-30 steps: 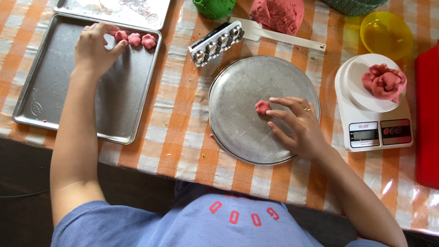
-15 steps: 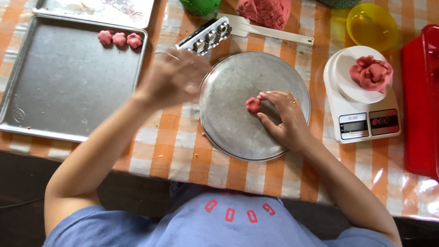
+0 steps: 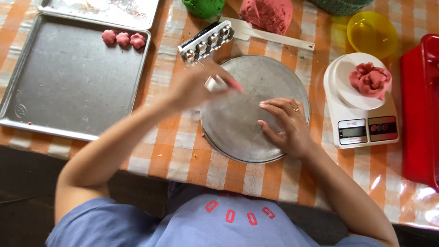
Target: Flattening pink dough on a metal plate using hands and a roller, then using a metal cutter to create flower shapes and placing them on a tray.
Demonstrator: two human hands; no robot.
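Observation:
My left hand (image 3: 194,87) is blurred over the upper left rim of the round metal plate (image 3: 247,148). It is closed around a small white cylinder-shaped tool (image 3: 215,83), with a bit of pink dough (image 3: 236,85) at its fingertips. My right hand (image 3: 284,126) rests on the plate's right half with fingers spread, holding nothing. Three pink flower-shaped dough pieces (image 3: 122,39) lie in a row at the top of the baking sheet (image 3: 68,96) on the left.
A metal block of cutters (image 3: 206,42) and a white spatula (image 3: 279,40) lie behind the plate. A pink dough lump (image 3: 267,13) and green dough (image 3: 203,7) sit at the back. Right: a yellow bowl (image 3: 371,33), a scale (image 3: 363,123) bearing pink dough (image 3: 370,80), a red container (image 3: 420,110).
My left hand came from the baking sheet across to the round plate and now holds a small white tool. The pink dough ball left my right hand's fingers, which now lie flat.

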